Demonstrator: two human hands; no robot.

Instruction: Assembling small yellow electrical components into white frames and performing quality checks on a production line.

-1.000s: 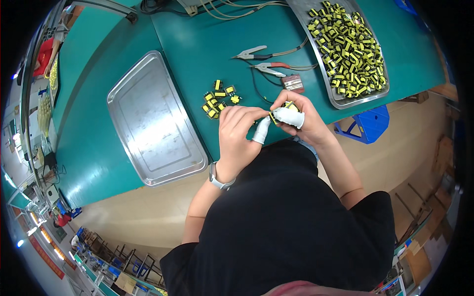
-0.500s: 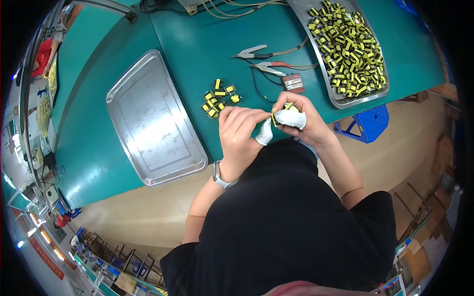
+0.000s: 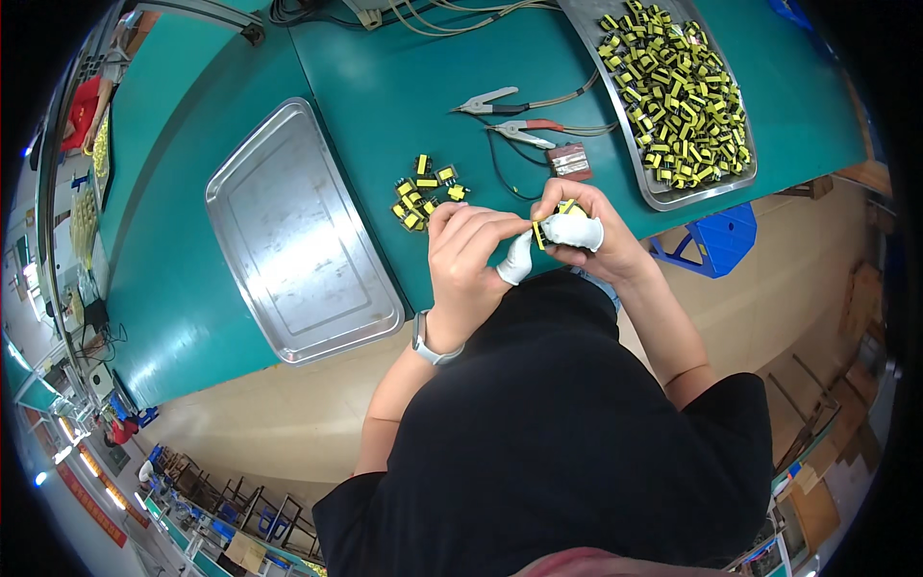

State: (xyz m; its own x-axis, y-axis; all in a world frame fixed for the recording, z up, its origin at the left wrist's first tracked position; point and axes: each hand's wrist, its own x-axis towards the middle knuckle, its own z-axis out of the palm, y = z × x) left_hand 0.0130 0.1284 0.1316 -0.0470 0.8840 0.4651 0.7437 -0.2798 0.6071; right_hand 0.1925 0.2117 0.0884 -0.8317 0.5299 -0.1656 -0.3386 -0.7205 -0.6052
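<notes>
My left hand point(image 3: 466, 252) and my right hand point(image 3: 608, 229) meet at the table's near edge, white covers on both thumbs. Between the fingertips is a small yellow-and-black transformer point(image 3: 538, 236). My left thumb and forefinger pinch its left side. My right fingers are closed round it, with more yellow-and-black parts point(image 3: 573, 206) showing in that hand; how many is hidden. Just beyond my left hand lies a small heap of similar transformers point(image 3: 411, 204).
An empty metal tray point(image 3: 308, 231) lies at left. Another metal tray point(image 3: 627, 130) at far right is heaped with transformers point(image 3: 683, 96). Two wired clamp clips, one black-handled point(image 3: 492, 102) and one red-handled point(image 3: 526, 128), lie near a brown-and-silver block point(image 3: 569, 162). A blue stool point(image 3: 716, 240) stands below.
Both hands stay together, with the transformer shifted very slightly to the right between the fingertips. The heap and trays stay in place.
</notes>
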